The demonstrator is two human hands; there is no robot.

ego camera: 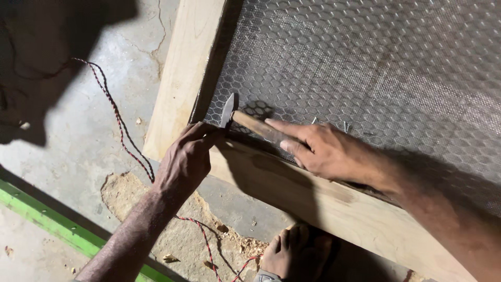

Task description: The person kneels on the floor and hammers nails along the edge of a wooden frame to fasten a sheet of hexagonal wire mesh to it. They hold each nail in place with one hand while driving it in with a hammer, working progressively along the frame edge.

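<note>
At the far left a green strip (47,216) runs along the concrete floor (78,130), and a red-and-black twisted cord (117,122) trails across it towards a patch of sawdust (182,230).

Next comes the left hand (185,159), its grip pinched at the inner corner of the wooden frame (182,73), fingertips pressed where the wire mesh (365,62) meets the wood. What it pinches is too small to make out.

Just right of those fingertips is the hammer (245,121), lying low over the mesh near the frame's corner. It has a small flat steel head, pale and narrow, on a plain light-brown wooden handle. It looks light but head-heavy, stiff and hard throughout; the smooth handle could slip in a dusty palm. The handle is the part to take hold of, further back for swing, nearer the head for control.

The right hand (326,151) has its grip closed round that handle close to the head, forefinger stretched along the wood. The mesh is thin hexagonal wire over a finer screen, springy and sharp at cut edges, and a few nails (345,126) stand up from it near the hand.

A bare foot (297,253) rests on the floor below the frame.
</note>
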